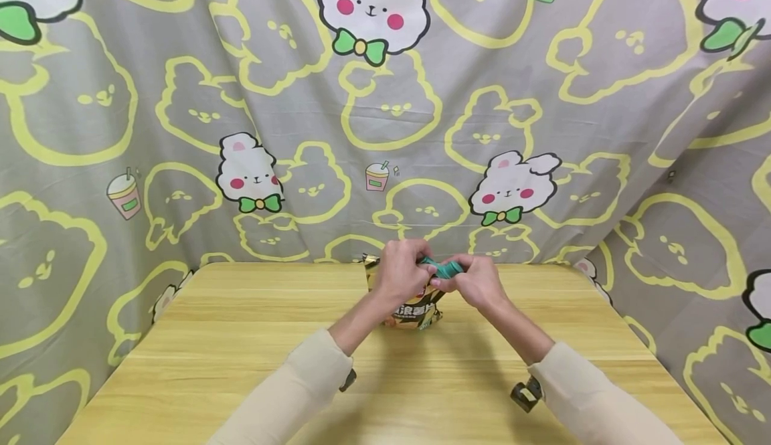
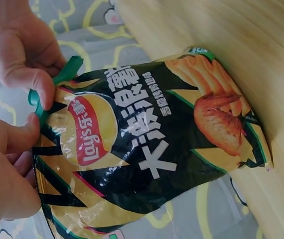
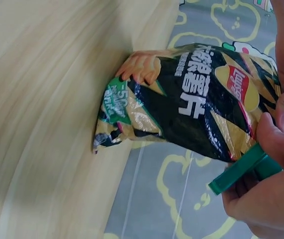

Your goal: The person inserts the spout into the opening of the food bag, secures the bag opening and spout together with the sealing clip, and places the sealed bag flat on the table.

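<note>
A black and gold Lay's chip bag (image 2: 132,129) stands upright on the table, a chicken wing printed near its base. Its top edge is between both hands. My left hand (image 1: 400,271) pinches the bag's top corner, thumb (image 2: 25,134) on the front; in the head view it covers much of the bag. From the other side, my right hand (image 1: 482,281) grips a green plastic strip, which looks like a bag clip (image 3: 244,169), at the bag's top. One end of the clip sticks out past the right fingers. The clip's other end reaches the left thumb.
The bag stands toward the far edge of the light wood table (image 1: 271,338). Behind and at both sides hangs a grey curtain (image 1: 409,157) with cartoon bears and rabbits. Dark wrist devices (image 1: 527,393) show at the sleeve cuffs.
</note>
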`<state>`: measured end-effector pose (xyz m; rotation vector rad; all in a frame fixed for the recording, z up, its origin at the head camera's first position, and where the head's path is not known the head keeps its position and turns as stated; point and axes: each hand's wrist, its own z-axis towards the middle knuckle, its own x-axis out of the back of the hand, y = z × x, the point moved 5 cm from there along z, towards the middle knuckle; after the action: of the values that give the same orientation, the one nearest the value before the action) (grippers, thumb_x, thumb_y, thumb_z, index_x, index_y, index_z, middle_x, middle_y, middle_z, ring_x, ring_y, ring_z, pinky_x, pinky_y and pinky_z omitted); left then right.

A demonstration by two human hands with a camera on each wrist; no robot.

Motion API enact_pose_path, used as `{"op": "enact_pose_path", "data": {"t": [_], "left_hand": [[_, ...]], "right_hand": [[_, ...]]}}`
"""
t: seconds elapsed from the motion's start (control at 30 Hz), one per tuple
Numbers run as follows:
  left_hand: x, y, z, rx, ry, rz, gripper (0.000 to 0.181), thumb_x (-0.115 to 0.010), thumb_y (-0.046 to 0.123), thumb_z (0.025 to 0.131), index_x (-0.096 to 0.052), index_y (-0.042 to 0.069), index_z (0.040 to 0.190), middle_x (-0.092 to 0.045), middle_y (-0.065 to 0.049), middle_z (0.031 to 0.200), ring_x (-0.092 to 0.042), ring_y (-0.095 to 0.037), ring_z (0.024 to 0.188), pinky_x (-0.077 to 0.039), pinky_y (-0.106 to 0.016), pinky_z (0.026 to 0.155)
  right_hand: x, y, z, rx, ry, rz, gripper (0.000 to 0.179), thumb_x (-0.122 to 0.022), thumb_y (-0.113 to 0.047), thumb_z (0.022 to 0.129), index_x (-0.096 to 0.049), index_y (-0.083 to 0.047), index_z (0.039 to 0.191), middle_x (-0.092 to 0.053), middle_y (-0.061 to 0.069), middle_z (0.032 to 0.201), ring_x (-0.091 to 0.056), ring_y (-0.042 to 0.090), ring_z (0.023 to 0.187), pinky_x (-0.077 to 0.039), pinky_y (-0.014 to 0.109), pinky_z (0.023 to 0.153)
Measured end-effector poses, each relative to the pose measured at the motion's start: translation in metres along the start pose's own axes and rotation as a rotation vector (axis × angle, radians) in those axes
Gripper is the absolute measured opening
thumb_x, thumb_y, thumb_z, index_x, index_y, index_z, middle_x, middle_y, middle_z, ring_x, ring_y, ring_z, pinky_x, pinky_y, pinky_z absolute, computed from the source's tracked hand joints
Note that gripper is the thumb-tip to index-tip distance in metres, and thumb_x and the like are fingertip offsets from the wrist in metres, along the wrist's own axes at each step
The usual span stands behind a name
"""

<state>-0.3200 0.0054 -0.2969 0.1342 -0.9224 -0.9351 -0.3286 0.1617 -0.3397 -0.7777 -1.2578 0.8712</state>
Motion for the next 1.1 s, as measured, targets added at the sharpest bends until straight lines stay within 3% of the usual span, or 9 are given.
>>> {"op": "enact_pose_path", "data": {"t": [0.27,0.57,0.77,1.1], "left_hand": [[-0.002,-0.002,-0.002,-0.011,-0.066,0.024,0.006,-0.083,0.009,0.084,-0.077,0.008,0.085,-0.074,-0.001,0.074,-0.056,-0.003,0.054,-0.045,-0.015,0.052],[-0.003,0.002,-0.001,-0.015,-0.11,0.039,0.008,-0.079,0.01,0.088,-0.08,0.006,0.095,-0.078,-0.004,0.082,-0.059,-0.004,0.057,-0.045,-0.014,0.052],[-0.003,0.003,-0.001,-0.019,-0.108,0.051,0.009,-0.079,0.011,0.088,-0.08,0.007,0.095,-0.078,-0.004,0.083,-0.06,-0.005,0.058,-0.046,-0.015,0.053],[0.003,0.008,-0.002,-0.018,-0.166,0.091,0.01,-0.077,0.014,0.091,-0.078,0.008,0.098,-0.076,-0.001,0.085,-0.058,-0.004,0.062,-0.045,-0.014,0.055]], "right_hand": [[0.0,0.002,0.004,0.05,-0.046,-0.021,0.032,-0.09,-0.016,0.075,-0.077,-0.003,0.101,-0.075,0.012,0.095,-0.063,0.019,0.08,-0.052,0.028,0.067],[0.003,0.004,0.008,0.025,-0.093,-0.045,0.037,-0.088,-0.016,0.077,-0.075,-0.004,0.109,-0.073,0.016,0.105,-0.064,0.023,0.087,-0.052,0.029,0.071],[0.004,0.005,0.009,0.017,-0.097,-0.059,0.038,-0.089,-0.017,0.076,-0.075,-0.004,0.109,-0.073,0.016,0.105,-0.063,0.023,0.087,-0.051,0.028,0.07],[0.01,-0.001,0.007,0.075,-0.108,-0.153,0.042,-0.089,-0.017,0.076,-0.073,-0.004,0.112,-0.074,0.013,0.097,-0.063,0.022,0.083,-0.05,0.029,0.068]]}}
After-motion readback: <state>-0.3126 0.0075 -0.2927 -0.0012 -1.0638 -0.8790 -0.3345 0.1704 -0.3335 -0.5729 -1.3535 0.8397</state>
